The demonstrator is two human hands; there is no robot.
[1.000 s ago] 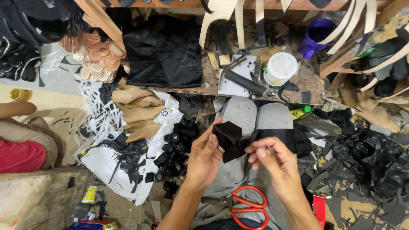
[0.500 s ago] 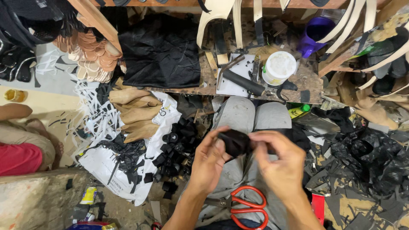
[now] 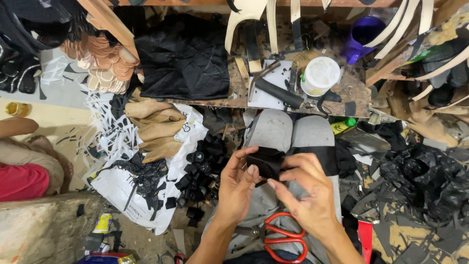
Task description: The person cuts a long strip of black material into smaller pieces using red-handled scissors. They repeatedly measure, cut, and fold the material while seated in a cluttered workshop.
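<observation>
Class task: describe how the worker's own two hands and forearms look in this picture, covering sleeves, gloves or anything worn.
Both the left hand and the right hand are bare: no gloves, and no rings, watch or bands are visible. The forearms are uncovered to the frame's lower edge, with no sleeve in view.

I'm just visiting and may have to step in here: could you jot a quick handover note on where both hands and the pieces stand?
Left hand: pinching the small black folded fabric piece from the left.
Right hand: fingers on the same piece from the right, over the lap.
Nearby: red-handled scissors lie on the lap; a pile of similar black folded pieces sits to the left on the white sheet.
Done: many pieces piled.
Left: the one in hand.
</observation>
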